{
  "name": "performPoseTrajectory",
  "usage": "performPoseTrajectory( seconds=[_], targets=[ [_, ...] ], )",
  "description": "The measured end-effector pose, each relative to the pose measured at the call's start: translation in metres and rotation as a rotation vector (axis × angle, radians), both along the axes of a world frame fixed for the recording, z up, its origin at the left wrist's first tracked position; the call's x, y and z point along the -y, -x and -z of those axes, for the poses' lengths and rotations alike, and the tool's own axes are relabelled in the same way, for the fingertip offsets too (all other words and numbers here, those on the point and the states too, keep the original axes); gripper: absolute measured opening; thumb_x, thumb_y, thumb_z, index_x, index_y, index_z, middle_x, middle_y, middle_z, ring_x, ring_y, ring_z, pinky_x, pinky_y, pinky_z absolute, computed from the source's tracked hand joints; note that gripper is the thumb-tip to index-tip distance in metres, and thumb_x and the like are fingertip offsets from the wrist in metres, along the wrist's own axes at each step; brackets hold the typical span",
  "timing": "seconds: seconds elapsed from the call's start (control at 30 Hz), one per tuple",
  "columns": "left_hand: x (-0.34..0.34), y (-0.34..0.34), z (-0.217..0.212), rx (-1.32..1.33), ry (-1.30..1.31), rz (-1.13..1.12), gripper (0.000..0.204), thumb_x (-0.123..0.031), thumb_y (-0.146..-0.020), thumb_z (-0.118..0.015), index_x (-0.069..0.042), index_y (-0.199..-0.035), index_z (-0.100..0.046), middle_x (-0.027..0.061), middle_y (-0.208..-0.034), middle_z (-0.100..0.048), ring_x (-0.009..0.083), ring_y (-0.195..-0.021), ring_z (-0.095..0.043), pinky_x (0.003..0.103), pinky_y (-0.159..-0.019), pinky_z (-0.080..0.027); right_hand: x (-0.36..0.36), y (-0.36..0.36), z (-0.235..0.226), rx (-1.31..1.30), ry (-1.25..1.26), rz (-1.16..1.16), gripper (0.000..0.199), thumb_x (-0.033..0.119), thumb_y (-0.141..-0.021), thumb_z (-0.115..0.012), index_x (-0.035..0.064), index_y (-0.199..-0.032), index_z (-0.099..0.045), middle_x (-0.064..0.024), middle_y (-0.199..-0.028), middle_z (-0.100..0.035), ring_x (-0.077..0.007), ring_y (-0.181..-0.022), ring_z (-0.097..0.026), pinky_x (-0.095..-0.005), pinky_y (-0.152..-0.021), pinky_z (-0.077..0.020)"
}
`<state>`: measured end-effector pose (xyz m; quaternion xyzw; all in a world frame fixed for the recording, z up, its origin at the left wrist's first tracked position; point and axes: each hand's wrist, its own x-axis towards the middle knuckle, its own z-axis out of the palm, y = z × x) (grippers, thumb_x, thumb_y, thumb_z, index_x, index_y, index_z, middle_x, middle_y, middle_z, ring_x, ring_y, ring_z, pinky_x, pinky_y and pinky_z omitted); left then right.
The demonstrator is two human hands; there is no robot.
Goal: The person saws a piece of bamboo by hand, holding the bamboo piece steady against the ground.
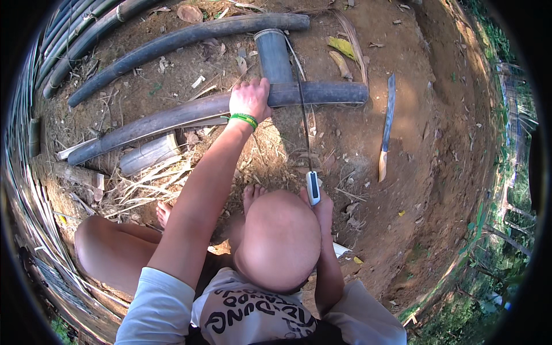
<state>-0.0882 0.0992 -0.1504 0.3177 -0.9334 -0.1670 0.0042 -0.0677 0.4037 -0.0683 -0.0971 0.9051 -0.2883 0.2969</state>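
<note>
My left hand (250, 99), with a green and yellow band at its wrist, is closed over a long dark bamboo pole (172, 118) on the ground. The pole crosses a short bamboo section (273, 54) near its right part. My right hand (322, 208), partly hidden behind my raised knee, grips the white and dark handle of a hand saw (313, 187). The saw's thin blade reaches forward across the pole, right of my left hand. From this view I cannot tell how deep the blade sits in the bamboo.
A machete (387, 129) with a wooden handle lies on the dirt at right. Another bamboo pole (184, 40) lies farther off. A short bamboo piece (150, 154) and pale shavings (152, 185) are near my feet. Stacked bamboo poles (86, 43) stand at far left.
</note>
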Motion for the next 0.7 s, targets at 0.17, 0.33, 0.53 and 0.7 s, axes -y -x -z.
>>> performPoseTrajectory(
  seconds=[0.17, 0.33, 0.53, 0.7],
  targets=[
    [-0.009, 0.009, -0.007, -0.007, 0.021, 0.018, 0.054, -0.023, -0.069, -0.086, -0.009, -0.114, -0.060, 0.0130, -0.112, -0.070, 0.0350, -0.106, -0.072, 0.046, -0.092, -0.057, 0.086, 0.068, 0.044, -0.235, 0.078, -0.020, 0.037, 0.028, -0.096, -0.071, -0.0050, -0.080, -0.067, -0.0194, -0.065, -0.065, -0.0284, -0.060, -0.065, -0.0455, -0.061, -0.0495],
    [-0.002, 0.002, -0.002, -0.013, 0.030, -0.001, 0.050, -0.022, -0.070, -0.084, -0.009, -0.112, -0.061, 0.0127, -0.112, -0.071, 0.0349, -0.102, -0.073, 0.047, -0.086, -0.060, 0.093, 0.066, 0.020, -0.134, 0.094, -0.054, 0.039, 0.030, -0.095, -0.070, -0.0058, -0.081, -0.068, -0.0248, -0.072, -0.067, -0.0385, -0.069, -0.070, -0.0490, -0.067, -0.0519],
    [-0.005, 0.000, 0.000, -0.019, 0.077, -0.007, 0.054, -0.023, -0.067, -0.087, -0.008, -0.112, -0.061, 0.0120, -0.109, -0.070, 0.0337, -0.102, -0.073, 0.047, -0.088, -0.059, -0.020, -0.016, 0.008, 0.004, 0.145, 0.121, 0.029, 0.022, -0.095, -0.071, -0.0047, -0.084, -0.068, -0.0238, -0.071, -0.067, -0.0356, -0.070, -0.072, -0.0482, -0.068, -0.0533],
    [-0.002, -0.003, 0.004, -0.039, 0.115, -0.015, 0.054, -0.025, -0.066, -0.088, -0.009, -0.110, -0.061, 0.0112, -0.108, -0.071, 0.0326, -0.101, -0.073, 0.045, -0.089, -0.058, 0.046, 0.022, 0.023, -0.116, 0.000, -0.013, 0.035, 0.028, -0.094, -0.072, -0.0053, -0.085, -0.069, -0.0235, -0.069, -0.066, -0.0344, -0.067, -0.069, -0.0471, -0.066, -0.0517]
  ],
)
